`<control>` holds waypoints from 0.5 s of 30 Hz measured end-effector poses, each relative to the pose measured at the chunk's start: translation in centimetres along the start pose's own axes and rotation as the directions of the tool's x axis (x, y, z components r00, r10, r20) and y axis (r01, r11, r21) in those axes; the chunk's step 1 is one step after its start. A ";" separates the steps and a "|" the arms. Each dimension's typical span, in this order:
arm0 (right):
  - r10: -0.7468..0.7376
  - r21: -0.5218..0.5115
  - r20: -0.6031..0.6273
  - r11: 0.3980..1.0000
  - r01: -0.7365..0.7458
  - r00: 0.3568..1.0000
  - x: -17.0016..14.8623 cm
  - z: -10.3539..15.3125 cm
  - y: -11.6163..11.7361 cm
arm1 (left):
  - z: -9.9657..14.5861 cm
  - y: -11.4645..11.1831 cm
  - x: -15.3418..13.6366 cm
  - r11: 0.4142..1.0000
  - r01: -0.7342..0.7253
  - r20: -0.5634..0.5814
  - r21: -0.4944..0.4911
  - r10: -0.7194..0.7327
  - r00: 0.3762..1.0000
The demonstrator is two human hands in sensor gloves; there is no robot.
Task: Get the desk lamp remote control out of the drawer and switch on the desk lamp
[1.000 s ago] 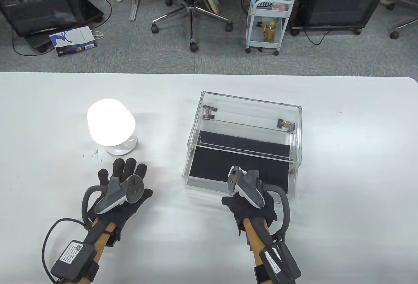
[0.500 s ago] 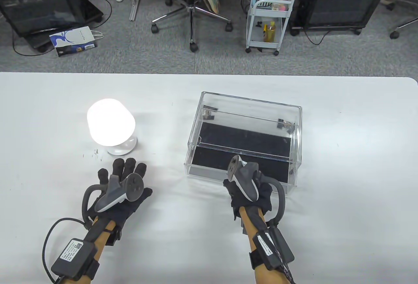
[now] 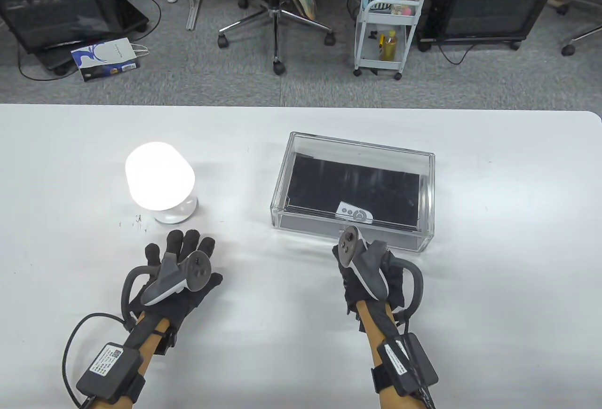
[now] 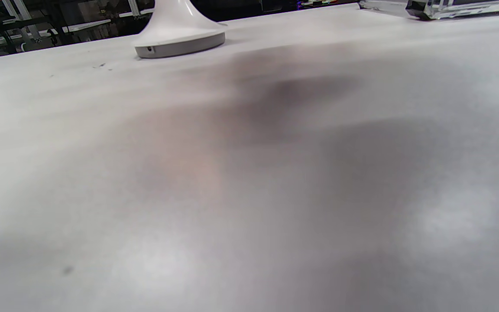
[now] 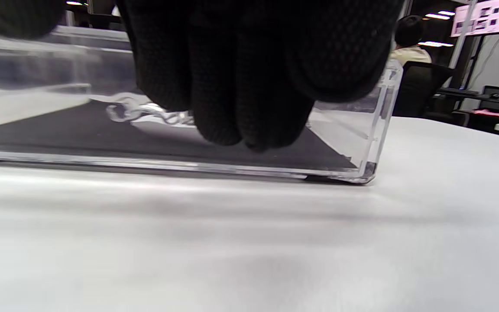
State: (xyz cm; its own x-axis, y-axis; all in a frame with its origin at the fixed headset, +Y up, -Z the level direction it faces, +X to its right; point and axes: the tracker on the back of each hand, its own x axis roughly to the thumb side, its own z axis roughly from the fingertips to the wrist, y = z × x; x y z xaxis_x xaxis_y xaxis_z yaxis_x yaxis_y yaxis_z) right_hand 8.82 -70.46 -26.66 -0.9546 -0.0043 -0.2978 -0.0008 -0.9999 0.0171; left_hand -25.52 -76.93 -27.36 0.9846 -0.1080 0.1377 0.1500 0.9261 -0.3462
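The white desk lamp (image 3: 160,182) is lit and stands left of centre on the table; its base shows in the left wrist view (image 4: 179,39). The clear drawer box (image 3: 357,145) has its drawer pushed in. The small white remote control (image 3: 353,212) lies inside on the black liner, near the front. My right hand (image 3: 371,268) is at the drawer's front; in the right wrist view its fingers (image 5: 249,86) hang together against the clear front wall (image 5: 379,130) and hold nothing. My left hand (image 3: 181,258) rests flat on the table in front of the lamp, fingers spread, empty.
The white table (image 3: 494,287) stretches bare to the right of the box and along the front edge. Beyond its far edge are an office chair (image 3: 277,9) and a white trolley (image 3: 388,19) on the floor.
The drawer has slid from pulled out to fully in, with my right hand following it forward. The remote now shows inside the box. My left hand barely moved.
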 end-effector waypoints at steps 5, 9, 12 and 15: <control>-0.046 -0.013 0.184 0.999 0.050 0.982 0.7 2.2 0.7 | 0.0 -0.2 0.6 1.000 0.017 0.014 0.017 -0.017 1.000; 0.002 0.105 0.270 0.994 -0.031 0.963 2.0 2.7 2.8 | 0.0 -0.7 0.8 0.999 0.050 0.011 0.006 -0.050 0.999; 0.071 0.098 0.291 0.990 -0.103 0.954 2.6 2.9 3.5 | 0.1 -0.7 0.8 0.998 0.054 0.008 0.011 -0.054 0.998; 0.099 0.119 0.306 0.983 -0.142 0.947 2.8 2.9 4.0 | 0.2 -0.5 0.6 0.999 0.037 0.009 0.025 -0.038 0.999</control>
State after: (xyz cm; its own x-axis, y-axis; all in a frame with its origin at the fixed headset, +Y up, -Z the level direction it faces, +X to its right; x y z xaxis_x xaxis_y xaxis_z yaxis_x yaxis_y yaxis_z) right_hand 5.31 -74.37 -24.61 -0.9951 -0.0982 0.0121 0.0988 -0.9800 0.1727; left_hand -25.02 -77.40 -26.88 0.9773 -0.1395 0.1592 0.1844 0.9302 -0.3172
